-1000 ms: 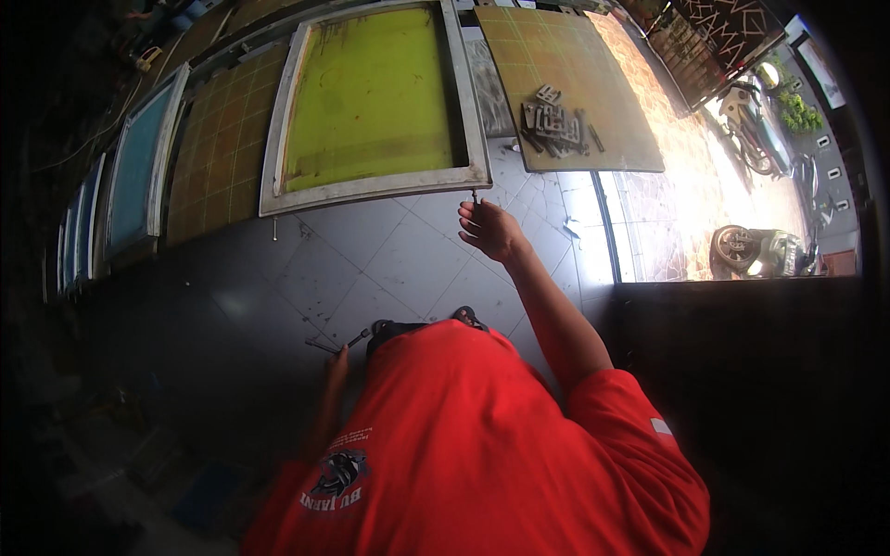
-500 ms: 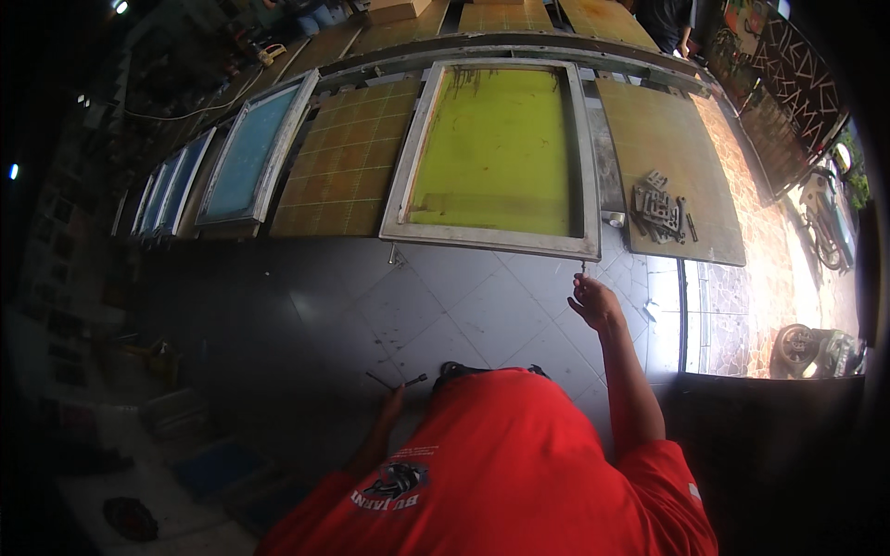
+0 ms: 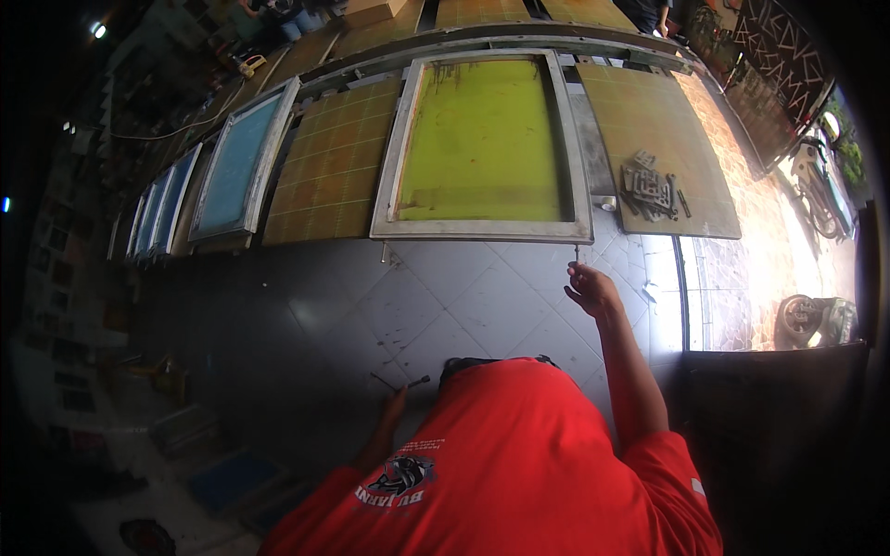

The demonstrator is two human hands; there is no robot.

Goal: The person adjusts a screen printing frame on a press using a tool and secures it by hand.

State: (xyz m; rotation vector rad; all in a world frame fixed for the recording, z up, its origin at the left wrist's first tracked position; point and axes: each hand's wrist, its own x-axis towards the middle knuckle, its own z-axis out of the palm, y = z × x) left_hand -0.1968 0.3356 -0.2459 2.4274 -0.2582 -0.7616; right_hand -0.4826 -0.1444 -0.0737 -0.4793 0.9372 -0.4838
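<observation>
My left hand [image 3: 397, 408] hangs low on the left, closed around a dark T-shaped wrench [image 3: 415, 382]. Its fingers are mostly in shadow. My right hand [image 3: 594, 289] reaches forward, fingertips pinched on a thin bolt [image 3: 577, 256] that sticks out below the near right corner of a screen printing frame [image 3: 482, 229]. The frame has pale edges and yellow-green mesh, and lies flat on the long bench. A second small bolt [image 3: 384, 252] juts from under the frame's near left corner.
A pile of metal clamps [image 3: 652, 190] and loose bolts lies on the brown board [image 3: 691, 148] to the right. Blue-mesh screens [image 3: 239, 162] stand along the bench at left, past a gridded board [image 3: 324, 171]. People stand at the far side. Tiled floor [image 3: 445, 296] lies below.
The view has tilted a little, so the bench sits higher and farther left. My right hand stays at the bolt under the corner; my left hand still holds the wrench.
</observation>
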